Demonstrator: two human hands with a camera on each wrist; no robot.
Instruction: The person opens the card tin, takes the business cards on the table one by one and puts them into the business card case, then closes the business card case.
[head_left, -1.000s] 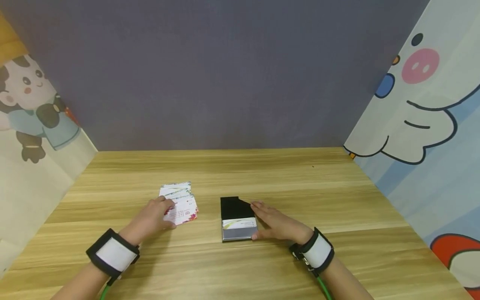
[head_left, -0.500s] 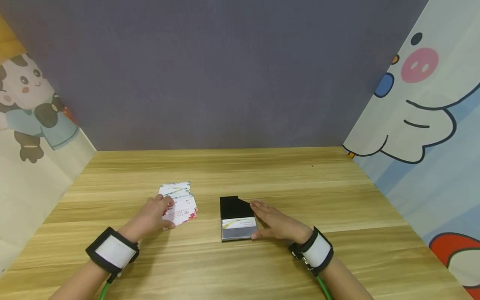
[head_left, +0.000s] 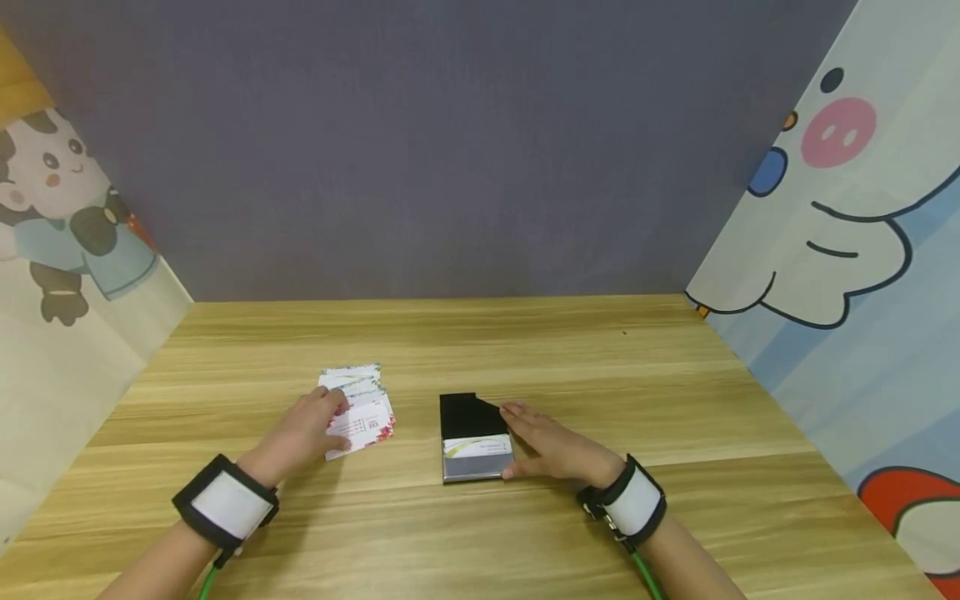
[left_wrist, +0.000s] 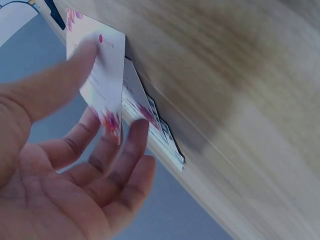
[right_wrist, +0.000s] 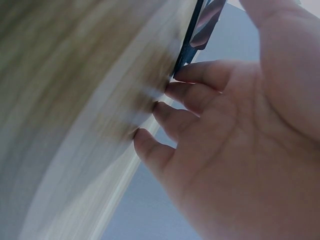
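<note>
My left hand (head_left: 300,432) is over a fanned group of business cards (head_left: 352,375) on the table's left side. It pinches one business card (left_wrist: 107,72) between thumb and fingers. That white card has pink floral corners and is raised on edge in the left wrist view, apart from the overlapping cards (left_wrist: 136,92) behind it. My right hand (head_left: 558,450) rests at the right side of an open card case (head_left: 465,419), thumb at its near corner and straight fingers at its far part. The case has a black lid laid back and a silver front, with a white card (head_left: 477,447) inside.
The wood-grain table (head_left: 570,358) ends at a dark grey panel (head_left: 450,167) at the back. Cartoon-printed panels stand on the left (head_left: 82,250) and right (head_left: 862,292). Green cables run from the bands (head_left: 633,504) on both wrists.
My left hand's fingers have shifted slightly and the top card has tilted up off the others. My right hand and the card case have stayed in place.
</note>
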